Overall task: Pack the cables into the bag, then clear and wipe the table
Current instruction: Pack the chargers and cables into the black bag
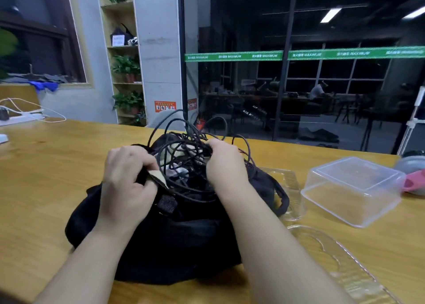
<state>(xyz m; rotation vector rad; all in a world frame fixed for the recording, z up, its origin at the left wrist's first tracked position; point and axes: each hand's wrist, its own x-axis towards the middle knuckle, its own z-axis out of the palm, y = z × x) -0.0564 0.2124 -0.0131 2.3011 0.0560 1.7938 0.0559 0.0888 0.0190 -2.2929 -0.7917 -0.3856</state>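
A black fabric bag lies on the wooden table in front of me, its mouth facing up. A tangle of thin dark cables loops out of the opening, over some pale items inside. My left hand pinches the bag's near rim at a tan flap and holds it apart. On the right side of the opening, my right hand is closed on the cable bundle, pressing it into the bag.
A clear plastic box sits upside down to the right, with clear plastic trays beside and in front of it. A grey and pink object lies at the right edge. A white power strip with cords is far left.
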